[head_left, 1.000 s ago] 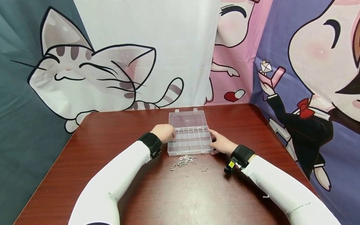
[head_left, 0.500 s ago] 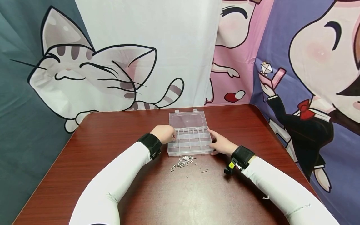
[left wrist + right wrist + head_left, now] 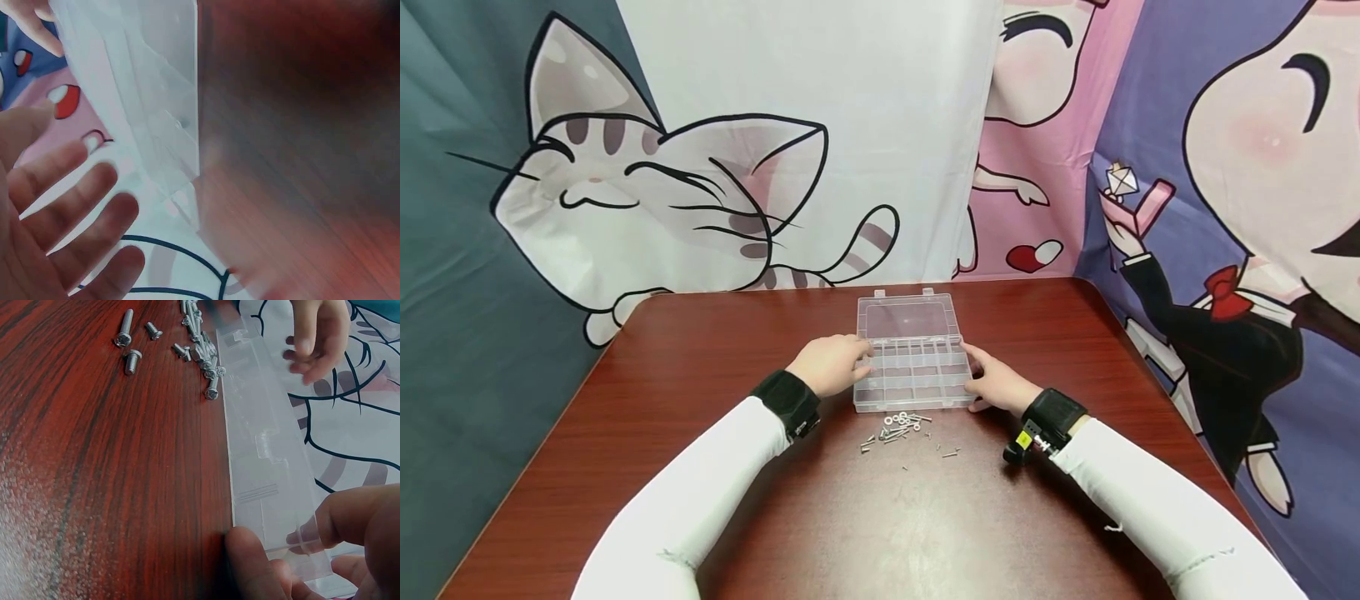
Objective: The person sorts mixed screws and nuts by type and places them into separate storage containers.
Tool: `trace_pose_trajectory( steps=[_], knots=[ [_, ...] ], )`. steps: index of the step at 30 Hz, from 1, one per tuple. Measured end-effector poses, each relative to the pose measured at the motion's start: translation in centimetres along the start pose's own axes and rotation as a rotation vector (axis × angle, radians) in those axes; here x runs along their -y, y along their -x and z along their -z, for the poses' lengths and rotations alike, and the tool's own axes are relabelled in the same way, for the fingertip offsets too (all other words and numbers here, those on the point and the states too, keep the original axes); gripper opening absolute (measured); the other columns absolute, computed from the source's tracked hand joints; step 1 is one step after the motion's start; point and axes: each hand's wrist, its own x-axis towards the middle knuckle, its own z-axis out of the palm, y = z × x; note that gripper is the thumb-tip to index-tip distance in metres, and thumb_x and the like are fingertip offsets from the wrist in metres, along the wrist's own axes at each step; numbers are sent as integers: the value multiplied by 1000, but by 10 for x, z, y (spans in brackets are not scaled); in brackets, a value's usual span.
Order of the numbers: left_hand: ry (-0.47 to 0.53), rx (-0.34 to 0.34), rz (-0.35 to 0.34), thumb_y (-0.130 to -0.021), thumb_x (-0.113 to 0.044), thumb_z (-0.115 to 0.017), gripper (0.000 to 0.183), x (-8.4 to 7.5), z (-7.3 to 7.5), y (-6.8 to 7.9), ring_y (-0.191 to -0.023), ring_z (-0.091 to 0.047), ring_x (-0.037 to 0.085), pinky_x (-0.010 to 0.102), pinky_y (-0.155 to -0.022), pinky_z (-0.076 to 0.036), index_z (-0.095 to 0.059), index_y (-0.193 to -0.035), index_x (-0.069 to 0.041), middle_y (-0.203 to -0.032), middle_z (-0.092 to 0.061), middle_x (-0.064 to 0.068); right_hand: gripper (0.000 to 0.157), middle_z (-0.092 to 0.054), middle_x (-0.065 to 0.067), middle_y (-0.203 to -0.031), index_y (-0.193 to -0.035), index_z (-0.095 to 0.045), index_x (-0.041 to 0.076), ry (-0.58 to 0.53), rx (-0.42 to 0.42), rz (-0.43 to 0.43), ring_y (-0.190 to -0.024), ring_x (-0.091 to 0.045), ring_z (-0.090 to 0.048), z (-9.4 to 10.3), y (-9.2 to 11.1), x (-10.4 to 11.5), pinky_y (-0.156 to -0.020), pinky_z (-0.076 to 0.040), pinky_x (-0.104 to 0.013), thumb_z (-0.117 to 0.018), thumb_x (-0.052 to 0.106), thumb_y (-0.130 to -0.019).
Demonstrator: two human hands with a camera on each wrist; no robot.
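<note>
A clear plastic compartment box (image 3: 913, 381) stands on the table, its lid (image 3: 907, 317) folded back flat behind it. My right hand (image 3: 1000, 386) grips the box's right end, thumb and fingers about the corner in the right wrist view. At the left end my left hand (image 3: 827, 364) hovers with its fingers spread and loosely bent, and the palm holds nothing in the left wrist view. Through the box wall there, a small dark spot shows, too blurred to name. Metal screws (image 3: 200, 344) and pale washers (image 3: 888, 421) lie heaped before the box's front.
A few loose screws (image 3: 128, 328) lie apart from the heap, nearer the person. The reddish-brown wooden table (image 3: 760, 517) reaches back to printed cloth hangings (image 3: 917, 142) behind and at the right. Each wrist wears a black strap (image 3: 786, 404).
My left hand's fingers have uncurled, and the hand has drawn slightly left from the compartments. The right hand keeps its hold on the box. The head view has shifted a little.
</note>
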Motion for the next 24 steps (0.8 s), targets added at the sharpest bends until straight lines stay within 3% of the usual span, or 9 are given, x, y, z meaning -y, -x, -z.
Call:
trace_pose_trajectory(
  steps=[6,13,18,24],
  knots=[
    [7,-83,-71,-93,-53,-60,62,-11,4,31,-128,-50,30,48,-106,-39,-54,-142,-16,-140,-54,12,82,-40,-27,-122,-159,-14,14,-7,9,1,-85,-28,-58,0,1,0,-64,-58,-39,-52,-5,-89],
    [5,-150,-109,-91,-64,-55,74,-20,-1,64,-138,-39,36,51,-112,-30,-43,-150,-20,-150,-43,14,84,-41,-26,-122,-159,-15,15,-15,4,-2,-85,-28,-59,0,-2,-2,-64,-58,-39,-53,-5,-88],
    [41,-155,-102,-89,-64,-58,76,-25,-7,76,-139,-39,36,52,-111,-30,-41,-151,-22,-151,-42,13,83,-42,-26,-122,-159,-15,16,-7,-3,-11,-87,-28,-57,0,-2,-2,-64,-58,-39,-53,-4,-88],
    [49,-135,-91,-89,-67,-55,78,-25,-12,77,-140,-38,34,51,-112,-29,-40,-152,-23,-152,-42,12,83,-42,-26,-121,-159,-13,14,-19,7,6,-87,-29,-59,0,-3,-4,-64,-58,-39,-52,-5,-88]
  ],
)
